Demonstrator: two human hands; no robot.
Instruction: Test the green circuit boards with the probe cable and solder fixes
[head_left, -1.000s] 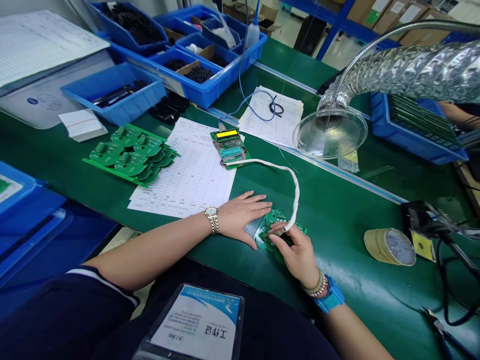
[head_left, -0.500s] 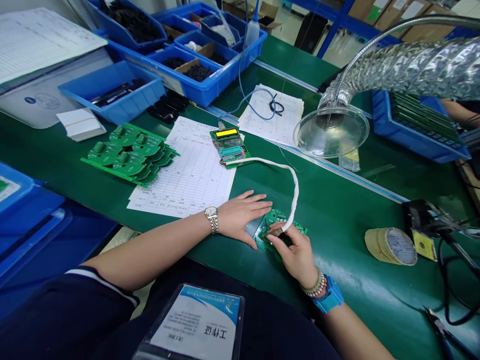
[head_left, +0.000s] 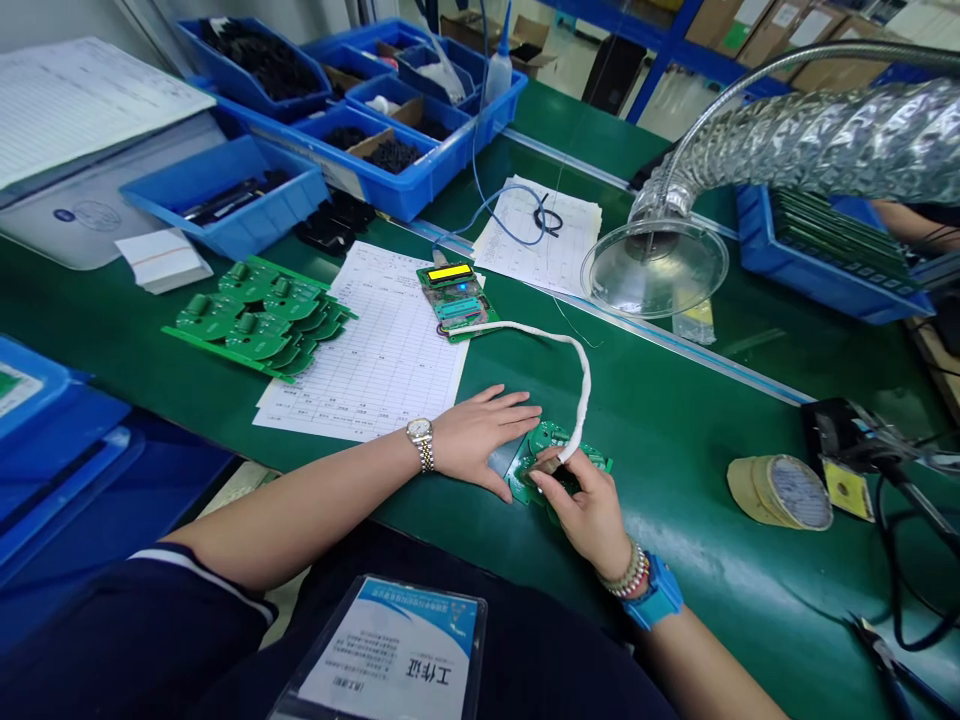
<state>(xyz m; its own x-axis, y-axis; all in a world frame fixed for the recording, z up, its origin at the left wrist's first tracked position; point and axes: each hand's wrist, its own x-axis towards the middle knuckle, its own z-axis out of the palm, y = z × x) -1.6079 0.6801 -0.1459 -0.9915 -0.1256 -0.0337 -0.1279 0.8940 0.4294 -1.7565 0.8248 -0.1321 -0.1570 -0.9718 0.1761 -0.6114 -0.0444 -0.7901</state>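
Observation:
My left hand [head_left: 480, 435] lies flat with fingers stretched out on the green mat, its fingertips touching the edge of a green circuit board [head_left: 551, 450]. My right hand [head_left: 589, 510] pinches a probe [head_left: 547, 466] pressed onto that board. A white sleeved cable [head_left: 579, 385] runs from the probe up to a small tester board [head_left: 456, 292] with a lit yellow display.
A stack of green boards [head_left: 259, 320] lies left beside a printed sheet [head_left: 382, 350]. Blue parts bins [head_left: 360, 120] line the back. A fume hood [head_left: 656, 265] on a foil duct hangs at right, near a tape roll [head_left: 780, 492] and a soldering stand [head_left: 847, 445].
The hands keep the same hold on the board and probe. Only the view has shifted slightly.

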